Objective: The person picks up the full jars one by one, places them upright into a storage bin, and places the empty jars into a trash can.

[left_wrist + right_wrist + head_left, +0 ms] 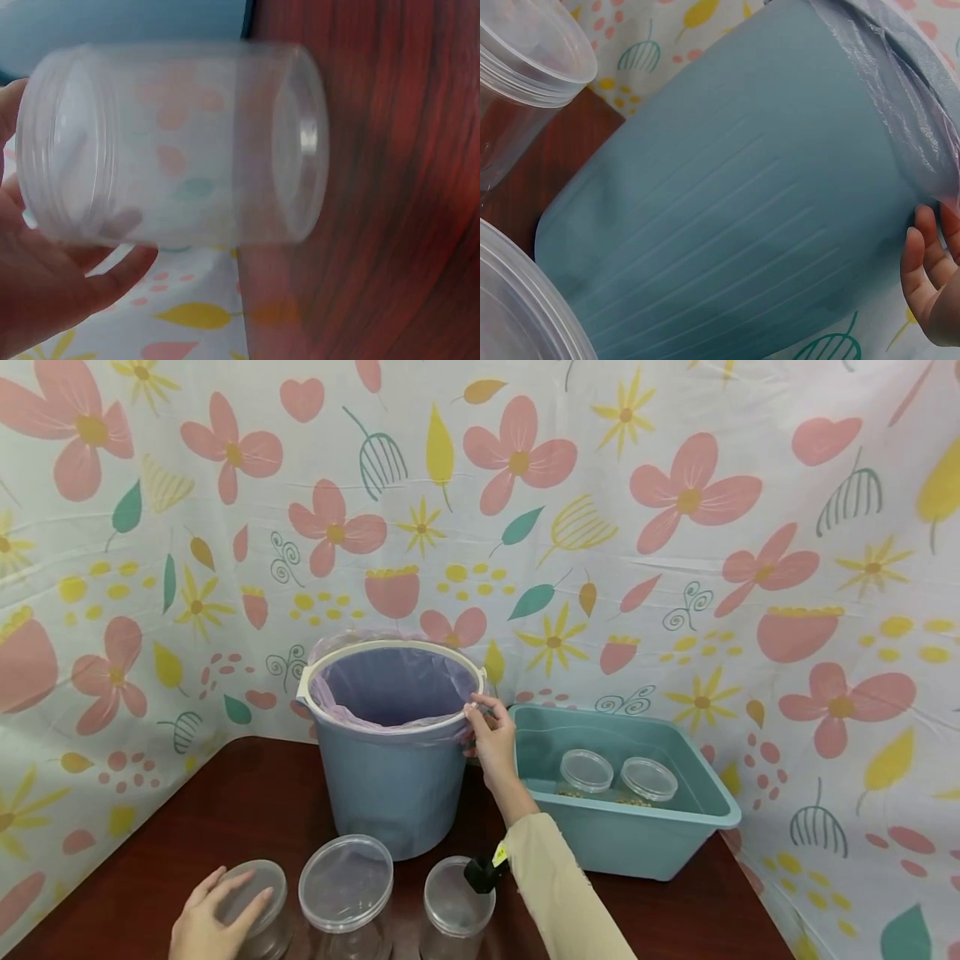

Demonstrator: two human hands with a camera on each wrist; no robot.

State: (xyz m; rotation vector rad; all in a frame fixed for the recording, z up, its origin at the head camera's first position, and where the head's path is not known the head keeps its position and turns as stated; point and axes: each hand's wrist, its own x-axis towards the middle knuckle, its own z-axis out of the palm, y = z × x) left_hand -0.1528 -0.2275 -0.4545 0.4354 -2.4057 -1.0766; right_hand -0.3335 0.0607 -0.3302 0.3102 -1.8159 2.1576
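My left hand holds a clear lidded plastic jar by its top, thumb and fingers spread around the lid. In the left wrist view the jar is see-through, with nothing visible inside. At the right side of the blue bin, my right hand grips the white rim, fingertips over its edge. A thin pinkish plastic liner lines the bin and folds over the rim; the right wrist view shows it bunched near the fingers.
Two more clear lidded jars, a wide one and a narrower one, stand in front of the bin. A teal tub on the right holds two lidded jars with small brownish bits. Patterned cloth hangs behind the dark wooden table.
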